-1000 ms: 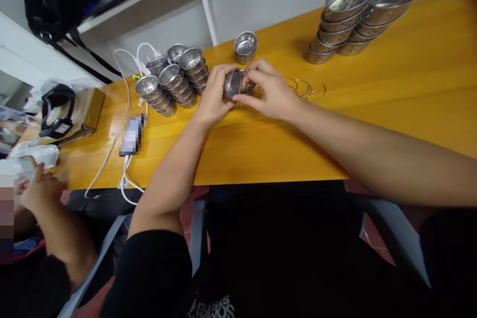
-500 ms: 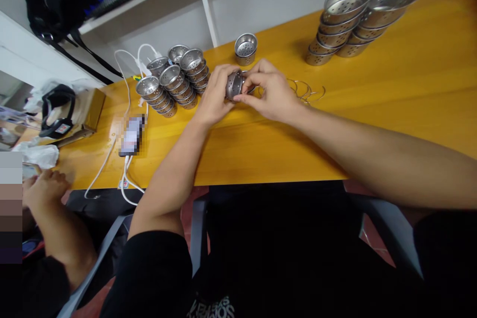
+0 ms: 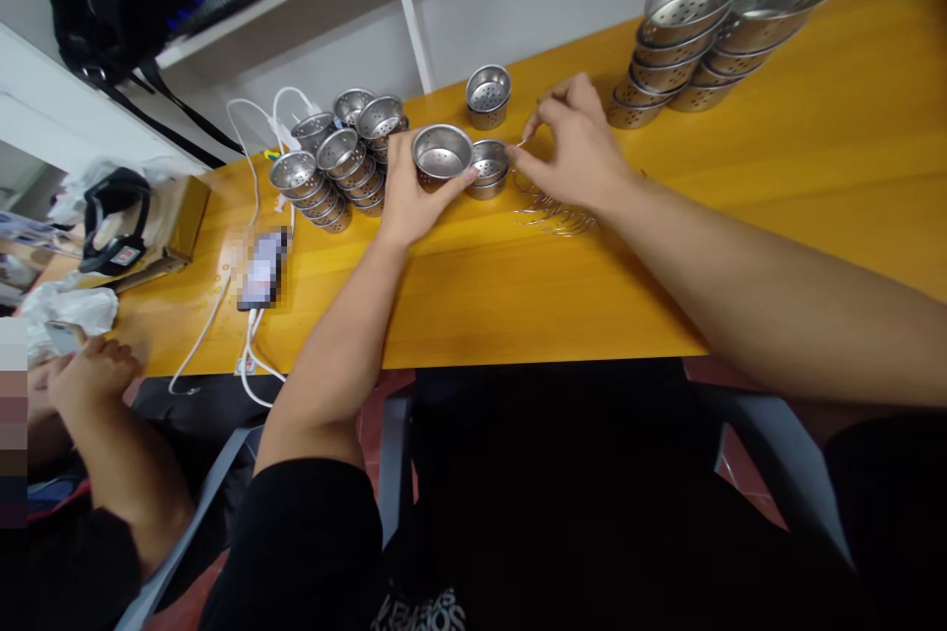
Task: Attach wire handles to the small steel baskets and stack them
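My left hand (image 3: 409, 192) is closed round a metal strainer cup (image 3: 444, 154), its open mouth facing up towards me. Just right of it, two nested perforated cups (image 3: 489, 170) stand on the table, close to my left thumb tip. My right hand (image 3: 573, 143) pinches a thin metal wire (image 3: 523, 143) between thumb and forefinger, to the right of those cups. Under and beside that hand lies a loose heap of curved wires (image 3: 558, 215), partly hidden by it. Behind, another small pair of cups (image 3: 487, 99) stands near the table's back edge.
Stacks of perforated cups (image 3: 341, 158) stand on the left, and taller stacks (image 3: 695, 10) at the back right. A phone (image 3: 263, 268) with white cables lies on the yellow table (image 3: 473, 306). Another person's hand (image 3: 96, 370) is at far left, below headphones (image 3: 110, 222).
My left hand has turned the cup mouth-up and moved it slightly left. My right hand has left the cup and moved right and back, now pinching a wire; the nested cups and wires show more.
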A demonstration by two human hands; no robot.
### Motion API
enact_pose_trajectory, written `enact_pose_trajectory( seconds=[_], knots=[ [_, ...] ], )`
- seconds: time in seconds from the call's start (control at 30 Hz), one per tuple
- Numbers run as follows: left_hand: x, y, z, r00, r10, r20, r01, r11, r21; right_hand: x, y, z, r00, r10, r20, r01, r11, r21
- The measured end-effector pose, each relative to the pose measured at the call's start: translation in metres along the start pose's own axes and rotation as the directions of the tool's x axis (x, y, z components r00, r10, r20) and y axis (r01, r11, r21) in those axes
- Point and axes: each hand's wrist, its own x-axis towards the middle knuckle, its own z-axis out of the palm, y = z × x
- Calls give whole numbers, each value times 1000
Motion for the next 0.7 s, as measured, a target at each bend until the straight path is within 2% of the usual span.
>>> enact_pose_trajectory(
  seconds=[0.1,0.2,0.33,0.5,0.6,0.7],
  knots=[
    [-4,-18,12,997,-67,-34,63,994,-94,2,36,5,995,46,90,-37,995,-96],
    [-6,-27,19,993,-117,-7,115,982,-148,3,51,11,986,47,162,-21,987,-158],
    [-1,-13,18,991,-132,18,133,977,-169,3,39,12,987,4,164,21,988,-154],
    [3,14,14,981,-192,34,195,957,-216,0,14,11,963,-133,234,122,991,61],
    [0,14,16,981,-183,62,192,963,-191,-3,3,15,949,-172,265,134,979,155],
    [-6,6,19,983,-163,84,176,965,-194,-7,-5,19,954,-169,246,111,966,232]
  ],
)
